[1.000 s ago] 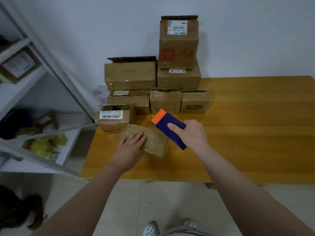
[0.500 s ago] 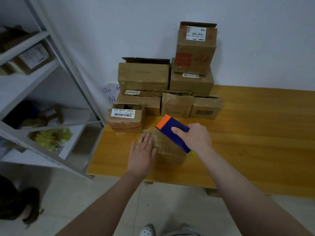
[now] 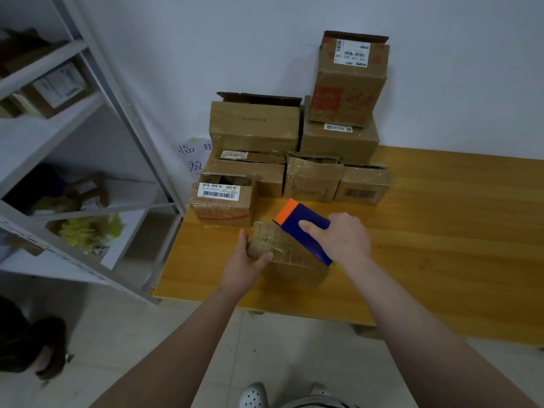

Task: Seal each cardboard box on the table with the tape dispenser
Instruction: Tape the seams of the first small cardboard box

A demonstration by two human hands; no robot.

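- Head view, looking down: a small box [image 3: 290,257] lies on the wooden table [image 3: 441,245], near its front left corner and set at an angle to the edge.
- The left hand [image 3: 244,266] holds this small box at its near left end, with the thumb laid over the top edge and the fingers running along the left side.
- The right hand [image 3: 341,240] is wrapped round a tape dispenser [image 3: 300,228], with the thumb across its dark blue body (the other fingers are hidden behind it).
- The tape dispenser lies slanted along the top of the small box, its orange end pointing away and to the left. Whether its front edge touches the cardboard cannot be told.
- Clear tape shines on the top of the small box, just left of the dispenser.
- Just beyond, a labelled box [image 3: 222,203] with a barcode sticker stands at the table's left edge, its top flaps loose.
- Behind it a stack of boxes [image 3: 254,125] stands against the wall. Several have raised flaps, and a tall one sits highest on the right.
- A paper note [image 3: 194,156] with blue handwriting shows on the wall beside the stack.
- A grey shelf unit [image 3: 117,92] stands left of the table, with something yellow on a lower level.
- White shoes [image 3: 253,396] show at the bottom edge.
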